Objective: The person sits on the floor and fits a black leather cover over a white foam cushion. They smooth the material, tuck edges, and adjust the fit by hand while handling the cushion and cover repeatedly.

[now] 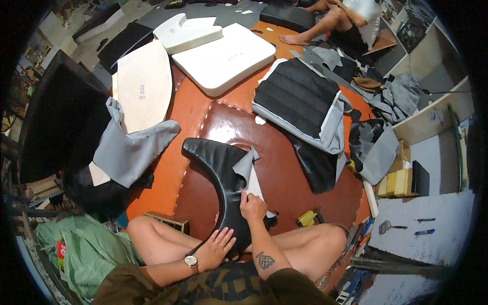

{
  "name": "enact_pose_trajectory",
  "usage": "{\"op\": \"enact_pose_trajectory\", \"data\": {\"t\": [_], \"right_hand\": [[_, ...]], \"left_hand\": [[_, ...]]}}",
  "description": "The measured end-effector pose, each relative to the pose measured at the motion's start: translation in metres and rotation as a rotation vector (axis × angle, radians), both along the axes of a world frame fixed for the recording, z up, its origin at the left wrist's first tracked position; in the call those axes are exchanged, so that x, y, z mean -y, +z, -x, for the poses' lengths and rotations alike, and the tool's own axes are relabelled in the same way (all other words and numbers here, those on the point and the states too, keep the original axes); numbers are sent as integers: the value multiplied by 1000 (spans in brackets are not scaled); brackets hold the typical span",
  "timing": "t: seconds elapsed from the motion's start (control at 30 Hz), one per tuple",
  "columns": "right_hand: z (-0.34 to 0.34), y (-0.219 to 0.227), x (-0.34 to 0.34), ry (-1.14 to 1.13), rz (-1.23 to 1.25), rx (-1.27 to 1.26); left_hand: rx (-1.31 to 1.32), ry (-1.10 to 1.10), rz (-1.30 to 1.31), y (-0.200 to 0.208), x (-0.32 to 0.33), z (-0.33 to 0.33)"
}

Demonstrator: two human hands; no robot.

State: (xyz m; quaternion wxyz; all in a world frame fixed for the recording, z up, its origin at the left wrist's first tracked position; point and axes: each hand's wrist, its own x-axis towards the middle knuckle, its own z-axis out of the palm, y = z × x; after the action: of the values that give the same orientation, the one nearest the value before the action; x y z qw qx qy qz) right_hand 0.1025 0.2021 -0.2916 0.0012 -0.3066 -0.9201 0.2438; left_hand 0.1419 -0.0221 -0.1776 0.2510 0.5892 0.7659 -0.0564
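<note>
A curved black leather-look upholstered piece [226, 178] lies across my lap and the brown sheet in front of me. Its cover is folded back along the right edge, where a grey lining flap [244, 165] and a pale inner board [253, 185] show. My left hand [216, 249] rests flat on the near end of the piece, fingers stretched out. Closed at the right edge, my right hand [252, 207] pinches the black cover beside the pale board. A yellow tool [306, 218] lies near my right knee.
White foam cushions [223, 61] and a pale panel in a grey cover [137, 152] lie beyond. A ribbed black cover [297, 94] sits to the right. Green sacking [91, 249] is at left, a white board with small tools [412, 244] at right. Another person's leg [325, 25] shows far off.
</note>
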Motion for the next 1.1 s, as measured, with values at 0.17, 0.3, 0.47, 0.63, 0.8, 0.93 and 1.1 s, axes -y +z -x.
{"op": "enact_pose_trajectory", "data": {"t": [0.17, 0.3, 0.47, 0.63, 0.8, 0.93, 1.1], "right_hand": [[-1, -4, 1, -44, -52, -121], [4, -6, -26, 3, 60, -142], [14, -1, -46, 156, 82, 17], [30, -10, -13, 15, -122, -93], [42, -11, -20, 45, -40, 59], [40, -18, -24, 60, -54, 3], [34, -36, -19, 2, -102, -67]], "left_hand": [[134, 14, -160, -21, -50, 11], [77, 41, -88, -42, -101, -6], [61, 37, -112, -60, -121, -8], [-92, -32, -132, -83, -115, -11], [2, -50, -58, -60, -115, -4], [80, 12, -108, -56, -113, -4], [131, 11, -108, -59, -108, -5]]}}
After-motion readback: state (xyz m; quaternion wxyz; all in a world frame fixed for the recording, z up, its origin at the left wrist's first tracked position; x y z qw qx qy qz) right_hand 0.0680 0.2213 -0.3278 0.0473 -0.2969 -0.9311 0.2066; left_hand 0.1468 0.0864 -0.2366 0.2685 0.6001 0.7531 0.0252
